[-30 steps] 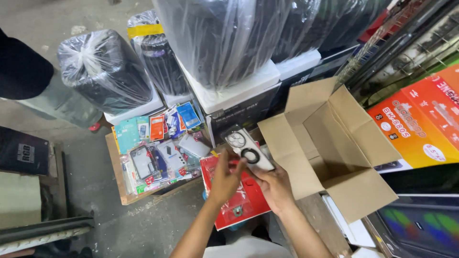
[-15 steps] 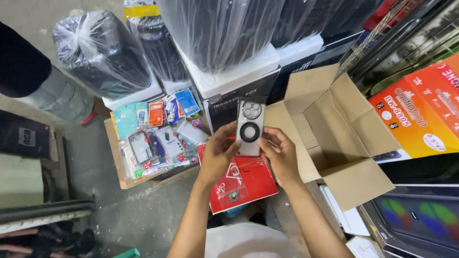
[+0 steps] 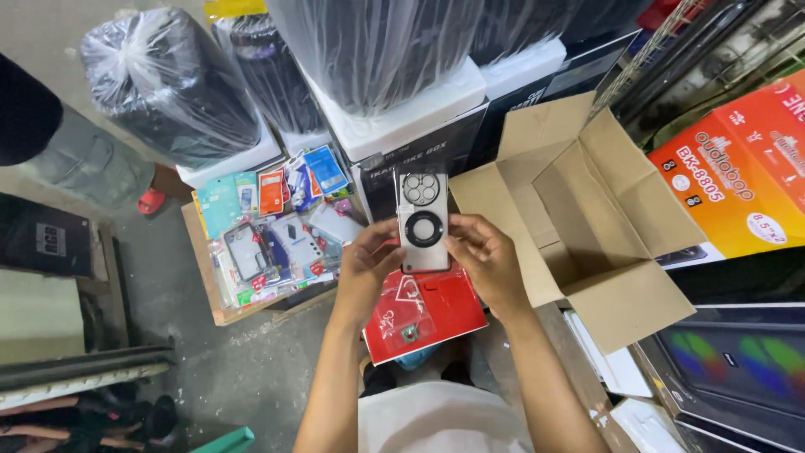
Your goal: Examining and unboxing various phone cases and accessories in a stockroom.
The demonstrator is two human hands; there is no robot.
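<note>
I hold a clear phone case (image 3: 422,218) with a black ring and a round camera cut-out upright in front of me. My left hand (image 3: 366,267) grips its lower left edge and my right hand (image 3: 485,258) grips its lower right edge. Under my hands lies a red flat packet (image 3: 428,319) in clear plastic. An open brown cardboard box (image 3: 587,210) stands just right of my right hand, its flaps spread.
A low cardboard tray (image 3: 205,268) of several packaged phone cases sits to the left. Plastic-wrapped black speakers (image 3: 168,84) on white boxes stand behind. An orange printed box (image 3: 738,184) is at right. Another person's leg and red sandal (image 3: 151,200) are at far left.
The case went from tilted in my right hand to upright between both hands. My left hand took hold of its left edge. The view shifted slightly.
</note>
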